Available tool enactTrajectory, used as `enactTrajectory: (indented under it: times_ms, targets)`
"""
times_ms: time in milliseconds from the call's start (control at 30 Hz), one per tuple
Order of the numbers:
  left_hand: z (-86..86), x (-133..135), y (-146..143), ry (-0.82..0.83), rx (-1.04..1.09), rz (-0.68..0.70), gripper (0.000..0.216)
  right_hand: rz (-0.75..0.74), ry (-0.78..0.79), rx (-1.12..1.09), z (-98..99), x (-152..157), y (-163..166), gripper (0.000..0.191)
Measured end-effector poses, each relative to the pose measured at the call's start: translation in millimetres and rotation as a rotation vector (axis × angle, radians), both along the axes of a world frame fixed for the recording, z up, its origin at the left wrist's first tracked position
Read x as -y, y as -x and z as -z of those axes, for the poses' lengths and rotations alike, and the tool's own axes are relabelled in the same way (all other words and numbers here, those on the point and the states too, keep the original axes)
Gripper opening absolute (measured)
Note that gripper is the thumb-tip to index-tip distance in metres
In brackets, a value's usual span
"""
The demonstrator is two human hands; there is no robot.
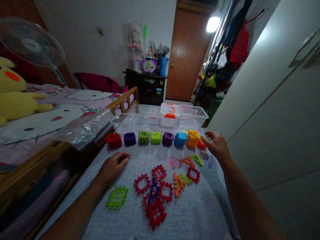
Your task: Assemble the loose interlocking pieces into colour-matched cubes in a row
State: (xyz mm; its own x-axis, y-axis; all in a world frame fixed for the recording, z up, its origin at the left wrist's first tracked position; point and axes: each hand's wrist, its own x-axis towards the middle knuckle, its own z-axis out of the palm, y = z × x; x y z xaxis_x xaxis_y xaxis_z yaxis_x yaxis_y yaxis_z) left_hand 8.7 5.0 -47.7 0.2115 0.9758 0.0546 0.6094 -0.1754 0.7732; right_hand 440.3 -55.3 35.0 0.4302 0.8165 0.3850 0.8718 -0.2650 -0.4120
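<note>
A row of assembled plastic cubes runs across the grey mat [200, 213]: red cube [113, 140], purple cube [129, 138], two green cubes [149, 137], another purple cube [167, 138], blue cube [180, 139], yellow-orange cube [192, 138]. My right hand [216, 144] reaches the right end of the row, fingers curled at a small orange piece [200, 144]. My left hand [113, 165] rests palm down on the mat, fingers loosely curled, holding nothing. Loose flat pieces lie nearer me: red pieces [155, 195], a green piece [117, 197], an orange piece [178, 184].
Clear plastic boxes [193, 116] and a white case with orange latch [169, 115] stand behind the row. A bed with a wooden frame [122, 101] and a plastic bag [85, 128] lies to the left. A white wardrobe [275, 100] is at the right.
</note>
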Motion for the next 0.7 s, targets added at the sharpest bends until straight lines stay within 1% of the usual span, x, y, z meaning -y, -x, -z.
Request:
enactTrajectory:
  times_ms: [100, 200, 333, 433, 500, 567, 700]
  targets:
    - [1.7, -1.0, 0.6, 0.001, -0.001, 0.0, 0.042, -0.095, 0.083, -0.166, 6.2, 24.9, -0.5, 0.033]
    - [2.8, -1.4, 1.1, -0.003, -0.016, -0.001, 0.041, -0.217, 0.194, -0.235, 24.5, 43.4, 6.3, 0.023]
    - [4.2, -0.8, 1.9, 0.004, -0.031, -0.001, 0.041, -0.314, 0.205, -0.167, 49.5, 50.2, 24.4, 0.017]
    - [6.1, -0.8, 2.5, 0.005, -0.022, -0.002, 0.042, -0.395, 0.242, -0.069, 60.4, 48.0, 40.3, 0.014]
    - [7.1, -1.1, 2.7, 0.0, -0.023, -0.003, 0.042, -0.394, 0.276, 0.006, 65.9, 46.3, 49.3, 0.013]
    - [7.2, -1.4, 2.6, 0.001, -0.029, -0.002, 0.042, -0.353, 0.279, 0.05, 71.2, 45.1, 55.6, 0.014]
    - [4.4, -0.5, 1.0, 0.007, -0.015, 0.005, 0.041, -0.314, 0.214, 0.049, 78.5, 44.2, 60.7, 0.034]
